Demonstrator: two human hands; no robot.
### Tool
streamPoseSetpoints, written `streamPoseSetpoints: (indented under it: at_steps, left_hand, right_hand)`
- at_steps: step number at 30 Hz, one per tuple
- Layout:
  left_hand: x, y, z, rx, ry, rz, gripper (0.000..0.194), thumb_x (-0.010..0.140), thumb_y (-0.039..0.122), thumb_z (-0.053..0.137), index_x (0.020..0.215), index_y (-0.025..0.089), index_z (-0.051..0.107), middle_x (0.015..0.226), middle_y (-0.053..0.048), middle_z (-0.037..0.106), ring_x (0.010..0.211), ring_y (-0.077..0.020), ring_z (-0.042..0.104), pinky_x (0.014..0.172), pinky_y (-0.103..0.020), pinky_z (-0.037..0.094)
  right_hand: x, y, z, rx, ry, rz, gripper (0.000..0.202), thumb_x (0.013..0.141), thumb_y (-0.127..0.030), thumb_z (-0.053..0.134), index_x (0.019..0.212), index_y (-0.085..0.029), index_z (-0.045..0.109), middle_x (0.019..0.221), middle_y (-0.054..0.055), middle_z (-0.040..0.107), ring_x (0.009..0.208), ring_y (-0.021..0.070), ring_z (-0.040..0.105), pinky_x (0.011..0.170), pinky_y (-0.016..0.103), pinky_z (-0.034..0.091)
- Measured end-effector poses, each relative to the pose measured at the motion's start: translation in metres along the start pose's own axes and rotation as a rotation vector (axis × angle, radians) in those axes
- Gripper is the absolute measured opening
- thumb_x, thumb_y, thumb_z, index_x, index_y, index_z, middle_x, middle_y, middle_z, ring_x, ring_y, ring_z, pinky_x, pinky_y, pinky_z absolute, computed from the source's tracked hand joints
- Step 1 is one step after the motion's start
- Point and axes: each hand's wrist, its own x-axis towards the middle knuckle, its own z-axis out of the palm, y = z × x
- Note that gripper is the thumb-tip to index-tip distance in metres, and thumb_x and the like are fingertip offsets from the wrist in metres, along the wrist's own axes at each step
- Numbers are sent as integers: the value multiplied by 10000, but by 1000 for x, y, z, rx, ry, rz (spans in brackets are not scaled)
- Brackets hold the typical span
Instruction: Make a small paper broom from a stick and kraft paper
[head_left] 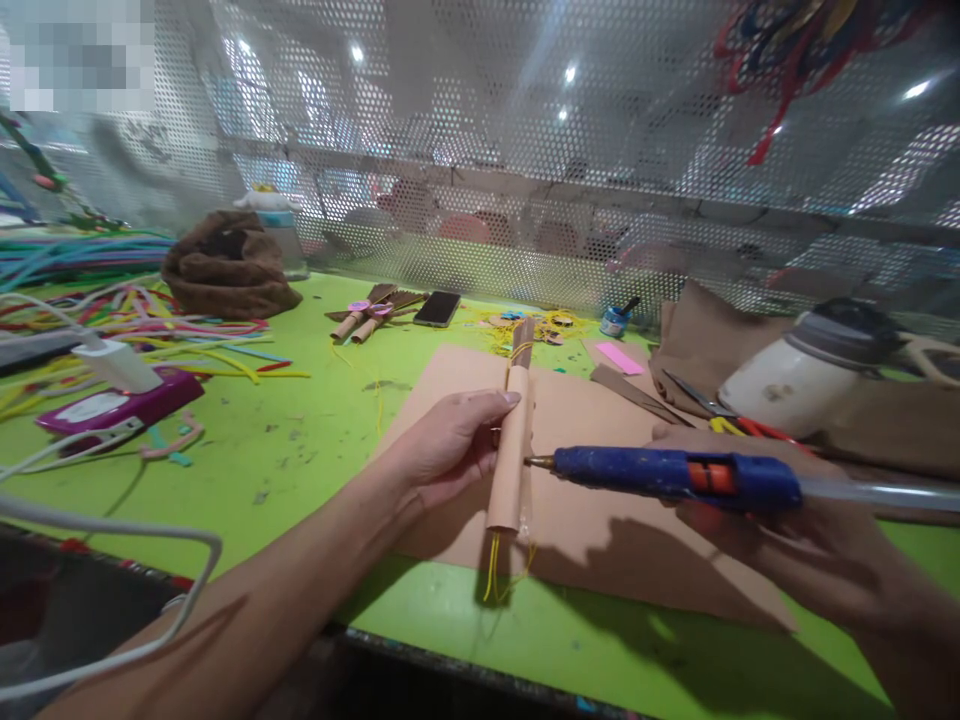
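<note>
My left hand [457, 440] is closed around a rolled tan tube [510, 470], thumb on top. Yellow strings [493, 575] hang from the tube's near end, and a brown strip [523, 345] sticks out of its far end. In my right hand [780, 550] lies a blue hot glue gun [622, 470] with a clear glue stick in its back. Its metal tip points left and meets, or nearly meets, the tube's right edge. Beneath both hands lies a tan sheet [600, 560] on the green table.
Several coloured strips and white cables lie left, near a purple power strip [120, 405] and a brown cloth bag [229, 265]. Behind are two finished-looking rolls [367, 320], a phone [437, 309] and a small blue jar [613, 322]. Scissors [697, 395] and a white bottle [795, 365] stand right.
</note>
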Motion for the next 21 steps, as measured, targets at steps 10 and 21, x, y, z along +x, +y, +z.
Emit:
streamPoseSetpoints:
  at_steps: [10, 21]
  left_hand:
    - [0, 0, 1, 7, -12, -16, 58, 783, 108, 575, 764, 72, 617, 686, -49, 590, 575, -91, 543, 614, -223, 498]
    - [-1, -2, -2, 53, -73, -58, 93, 777, 185, 613, 794, 94, 602, 622, -25, 567, 542, -110, 553, 583, -245, 489]
  right_hand:
    - [-1, 4, -1, -169, -83, -64, 254, 732, -221, 639, 977, -288, 643, 867, 31, 677, 764, 242, 640, 512, 252, 534]
    - [10, 7, 0, -197, -35, -11, 112, 766, -272, 621, 862, -261, 678, 755, 23, 673, 639, 217, 617, 564, 281, 521]
